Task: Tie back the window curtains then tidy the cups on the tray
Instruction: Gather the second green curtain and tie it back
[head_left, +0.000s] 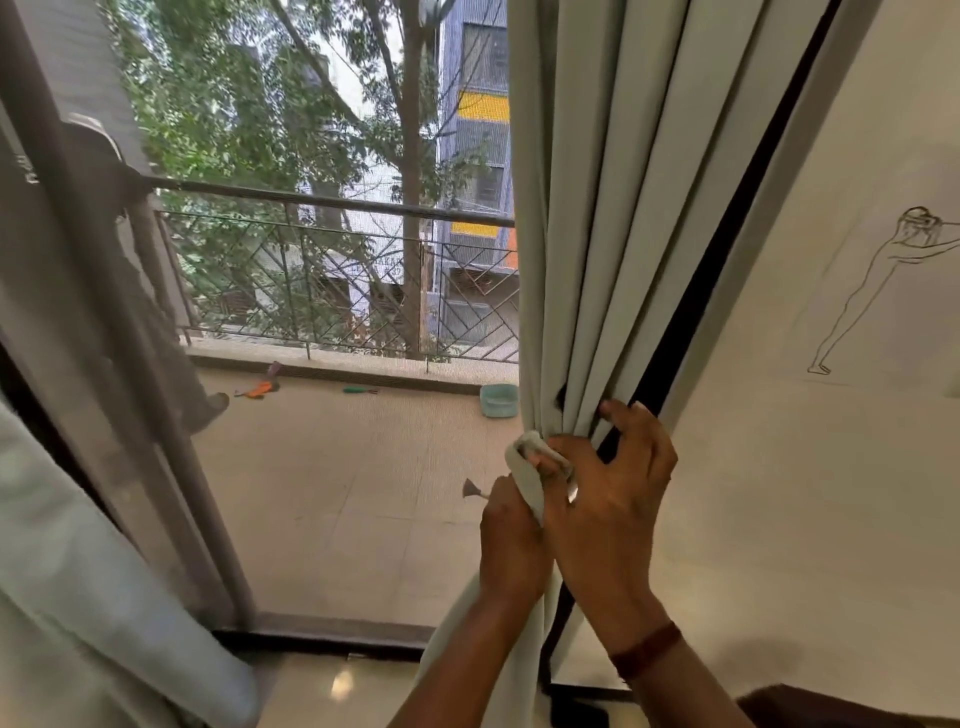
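Curtain (597, 234) bunched at the right edge of the window (311, 156), beside the wall (805, 493)
Left hand (511, 540) curls round the loose end of the cloth tie (525, 470); right hand (608, 499) pinches it against the folds, other fingers (631, 423) spread

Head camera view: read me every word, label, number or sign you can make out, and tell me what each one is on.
Nothing can be read with certainty.
Sign beyond the railing: faint lettering, too blurred to read.
Marks at the left edge of the glass: pale, possibly letters, too blurred to read.
Wall drawing: a line figure, no words.
Curtain, tie, left hand, right hand: no text.
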